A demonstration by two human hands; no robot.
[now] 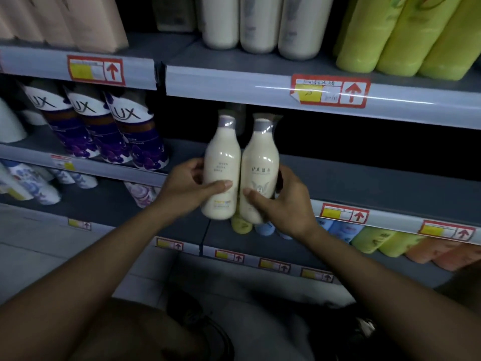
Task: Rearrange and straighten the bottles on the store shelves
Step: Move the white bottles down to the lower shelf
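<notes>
With the left hand (194, 185) gripping one cream bottle (222, 168) and the right hand (281, 201) gripping its touching twin (259, 168), the person is holding both before the bare middle shelf (364, 178), neither yet set down, so straightening seems unfinished.

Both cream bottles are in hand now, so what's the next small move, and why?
Probably set both down on the bare shelf behind them. The left hand grips one cream bottle, the right hand the other cream bottle, held upright, side by side.
</notes>
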